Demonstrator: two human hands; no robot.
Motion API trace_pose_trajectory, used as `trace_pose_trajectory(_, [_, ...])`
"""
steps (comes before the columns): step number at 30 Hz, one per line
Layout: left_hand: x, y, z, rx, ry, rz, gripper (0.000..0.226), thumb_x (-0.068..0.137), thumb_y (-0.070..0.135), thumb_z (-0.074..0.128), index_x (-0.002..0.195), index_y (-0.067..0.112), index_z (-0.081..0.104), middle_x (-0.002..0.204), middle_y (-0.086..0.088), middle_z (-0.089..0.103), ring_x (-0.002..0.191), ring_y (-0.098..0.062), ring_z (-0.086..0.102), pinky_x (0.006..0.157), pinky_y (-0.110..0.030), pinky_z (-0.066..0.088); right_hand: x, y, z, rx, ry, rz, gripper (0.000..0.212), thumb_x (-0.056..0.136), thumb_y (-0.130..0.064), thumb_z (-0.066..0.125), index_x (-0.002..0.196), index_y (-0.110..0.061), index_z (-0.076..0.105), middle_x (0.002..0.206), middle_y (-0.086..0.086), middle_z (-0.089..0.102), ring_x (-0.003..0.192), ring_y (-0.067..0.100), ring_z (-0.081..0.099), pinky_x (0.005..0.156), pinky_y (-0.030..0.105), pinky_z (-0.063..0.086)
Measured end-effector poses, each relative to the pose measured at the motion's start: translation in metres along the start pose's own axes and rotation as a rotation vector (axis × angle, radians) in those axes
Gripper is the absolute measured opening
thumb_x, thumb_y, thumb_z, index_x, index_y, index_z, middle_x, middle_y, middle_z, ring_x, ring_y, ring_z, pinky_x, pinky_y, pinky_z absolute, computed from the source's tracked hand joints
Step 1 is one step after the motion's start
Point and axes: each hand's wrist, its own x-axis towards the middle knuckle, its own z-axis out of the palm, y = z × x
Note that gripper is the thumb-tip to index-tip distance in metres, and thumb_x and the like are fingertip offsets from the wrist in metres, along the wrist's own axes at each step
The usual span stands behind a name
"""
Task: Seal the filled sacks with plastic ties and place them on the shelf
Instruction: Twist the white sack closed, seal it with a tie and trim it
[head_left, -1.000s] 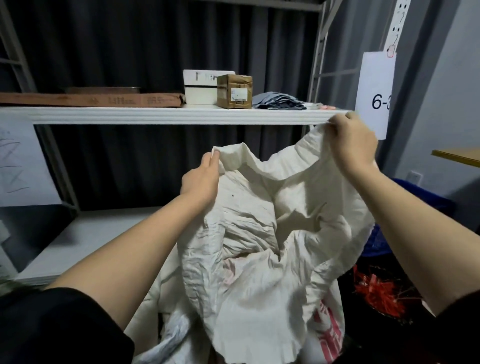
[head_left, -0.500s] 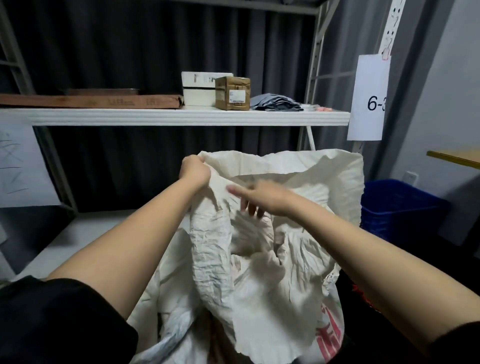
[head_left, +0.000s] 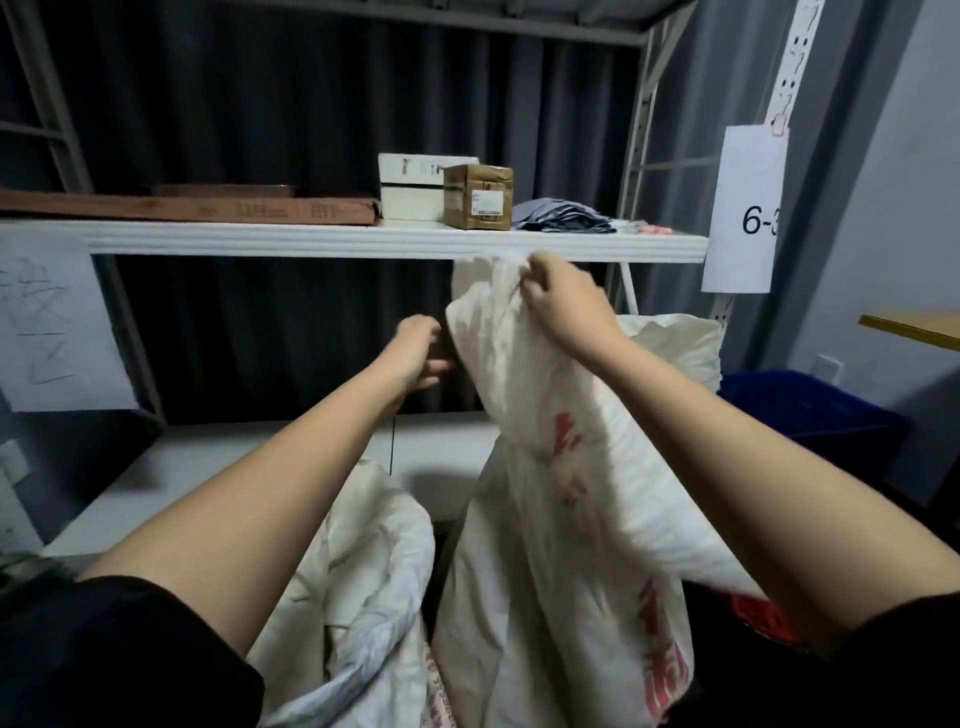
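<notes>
Two white sacks stand nearest, side by side: a slumped open sack (head_left: 374, 566) at left and a tall sack with red print (head_left: 561, 519) at right. The right hand (head_left: 563, 299) pinches the tall sack's gathered top, lifted to just under the upper shelf (head_left: 363, 241) edge. The left hand (head_left: 421, 353) hangs beside it, fingers loosely curled, holding nothing. Behind lies the bare lower shelf (head_left: 208, 467). On the upper shelf sit two boxes (head_left: 478, 196) and a flat carton (head_left: 197, 208).

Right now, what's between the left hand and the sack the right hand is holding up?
Nothing: in the head view, only dark curtain shows between left hand and sack.
</notes>
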Motion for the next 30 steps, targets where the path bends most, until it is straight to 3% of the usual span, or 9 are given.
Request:
trace_pose_trajectory(2, [-0.009,-0.008,0.001,0.195,-0.184,-0.056,0.028,0.096,0.022,0.044,0.123,0.019,0.045,0.130,-0.001,0.049,0.112,-0.016,0.054,0.086,-0.030,0.041,0.010,-0.004,-0.010,0.028,0.106,-0.063,0.007,0.094,-0.017,0.041,0.089,-0.020,0.045,0.099,0.009,0.062,0.095,0.031,0.056,0.069,0.036,0.036])
trace_pose_trajectory(5, [-0.014,-0.024,0.006,0.503,-0.440,-0.039,0.087,0.084,0.028,0.069,0.150,0.015,0.014,0.148,0.001,0.035,0.135,-0.013,0.036,0.109,-0.029,0.032,0.022,-0.011,-0.016,0.028,0.180,-0.181,0.010,0.092,-0.015,0.039,0.087,-0.021,0.044,0.095,0.005,0.057,0.091,0.028,0.054,0.068,0.034,0.034])
trace_pose_trajectory(9, [-0.015,-0.038,0.026,0.493,-0.385,0.035,0.117,0.060,0.042,0.084,0.149,0.016,0.013,0.146,-0.004,0.039,0.132,-0.020,0.042,0.110,-0.038,0.037,0.028,-0.026,-0.027,0.073,0.253,-0.364,0.016,0.093,-0.015,0.040,0.098,-0.015,0.055,0.096,-0.003,0.056,0.091,0.015,0.052,0.069,0.027,0.031])
trace_pose_trajectory(15, [-0.010,-0.044,0.036,0.252,-0.270,0.098,0.058,0.074,0.020,0.079,0.124,0.010,0.051,0.118,-0.006,0.064,0.102,-0.016,0.064,0.088,-0.028,0.053,0.038,-0.041,-0.055,0.210,0.443,-0.386,0.018,0.089,-0.013,0.038,0.089,-0.005,0.054,0.085,0.002,0.054,0.080,0.018,0.052,0.071,0.032,0.037])
trace_pose_trajectory(18, [-0.007,-0.045,0.032,0.163,-0.145,0.020,0.073,0.069,0.027,0.084,0.122,0.008,0.037,0.116,-0.005,0.058,0.101,-0.018,0.062,0.089,-0.033,0.054,0.039,-0.034,-0.060,0.189,0.462,-0.358,0.018,0.086,-0.012,0.037,0.088,-0.006,0.053,0.083,-0.002,0.050,0.077,0.017,0.050,0.073,0.034,0.038])
trace_pose_trajectory(20, [-0.007,-0.047,0.025,0.071,-0.197,-0.071,0.093,0.058,0.034,0.088,0.131,0.007,0.036,0.118,-0.005,0.061,0.100,-0.017,0.064,0.086,-0.031,0.053,0.039,-0.026,-0.058,0.170,0.466,-0.330,0.018,0.086,-0.013,0.036,0.088,-0.007,0.053,0.084,-0.003,0.049,0.076,0.015,0.047,0.075,0.035,0.037])
trace_pose_trajectory(24, [-0.015,-0.048,0.008,0.162,-0.350,-0.071,0.041,0.068,0.025,0.083,0.103,0.011,0.068,0.082,0.000,0.069,0.073,-0.010,0.060,0.068,-0.022,0.042,0.038,-0.017,-0.053,0.145,0.443,-0.276,0.019,0.086,-0.013,0.036,0.089,-0.010,0.054,0.086,-0.005,0.050,0.075,0.011,0.045,0.079,0.036,0.037])
trace_pose_trajectory(27, [-0.014,-0.049,-0.001,-0.094,-0.257,-0.088,0.034,0.078,0.015,0.076,0.109,0.007,0.065,0.089,-0.008,0.072,0.081,-0.019,0.068,0.077,-0.035,0.054,0.036,-0.014,-0.048,0.179,0.395,-0.216,0.018,0.085,-0.018,0.040,0.092,-0.012,0.055,0.084,-0.008,0.052,0.077,0.010,0.047,0.083,0.035,0.036])
trace_pose_trajectory(30, [-0.010,-0.047,-0.006,-0.231,-0.074,-0.052,0.031,0.085,0.002,0.057,0.116,0.009,0.055,0.096,-0.011,0.067,0.084,-0.026,0.065,0.069,-0.035,0.053,0.037,-0.009,-0.038,0.331,0.192,-0.116,0.008,0.084,-0.020,0.048,0.091,-0.016,0.052,0.074,-0.010,0.050,0.070,0.007,0.045,0.072,0.024,0.037])
